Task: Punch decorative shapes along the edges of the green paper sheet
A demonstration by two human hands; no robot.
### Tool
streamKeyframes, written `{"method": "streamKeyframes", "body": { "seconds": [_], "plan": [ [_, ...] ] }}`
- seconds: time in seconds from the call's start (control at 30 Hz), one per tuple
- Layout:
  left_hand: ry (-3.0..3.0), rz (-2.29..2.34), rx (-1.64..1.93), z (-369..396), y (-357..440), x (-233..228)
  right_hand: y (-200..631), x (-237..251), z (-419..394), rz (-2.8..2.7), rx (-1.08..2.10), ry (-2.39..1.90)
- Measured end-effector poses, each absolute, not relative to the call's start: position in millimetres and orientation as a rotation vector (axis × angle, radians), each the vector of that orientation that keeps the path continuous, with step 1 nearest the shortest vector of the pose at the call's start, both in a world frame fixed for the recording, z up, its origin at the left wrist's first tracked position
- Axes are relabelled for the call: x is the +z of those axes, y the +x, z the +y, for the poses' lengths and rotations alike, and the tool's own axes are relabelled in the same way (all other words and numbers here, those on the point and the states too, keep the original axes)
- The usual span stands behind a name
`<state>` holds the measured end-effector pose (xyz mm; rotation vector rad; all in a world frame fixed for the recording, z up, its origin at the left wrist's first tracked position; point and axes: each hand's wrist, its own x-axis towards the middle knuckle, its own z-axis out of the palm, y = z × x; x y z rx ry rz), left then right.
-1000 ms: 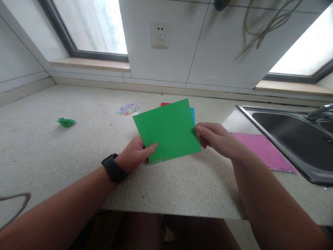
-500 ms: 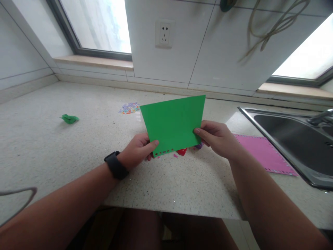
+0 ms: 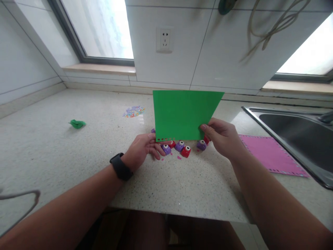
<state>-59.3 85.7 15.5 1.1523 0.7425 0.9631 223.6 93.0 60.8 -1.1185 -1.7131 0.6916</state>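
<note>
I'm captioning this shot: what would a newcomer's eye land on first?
Probably the bright green sheet mid-picture, pinched near its lower right corner by the right hand. Next, perhaps, the small red and purple punches on the counter around its lower edge, then the pink sheet lying beside the sink.

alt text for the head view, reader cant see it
A green paper sheet with small holes near its lower left corner is in the grip of a person's right hand, the left hand at that corner. Small red and purple gadgets sit on the counter below, left of a pink sheet and sink.
</note>
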Motion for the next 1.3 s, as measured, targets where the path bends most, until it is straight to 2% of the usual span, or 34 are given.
{"method": "streamKeyframes", "body": {
  "seconds": [0.9, 1.3],
  "plan": [
    [1.207, 0.726, 0.897, 85, -61, 13, 220, 63, 91, -1.715, 0.666, -1.114],
    [1.378, 0.708, 0.799, 80, -62, 11, 216, 54, 92, -1.804, 0.877, -1.036]
  ]
}}
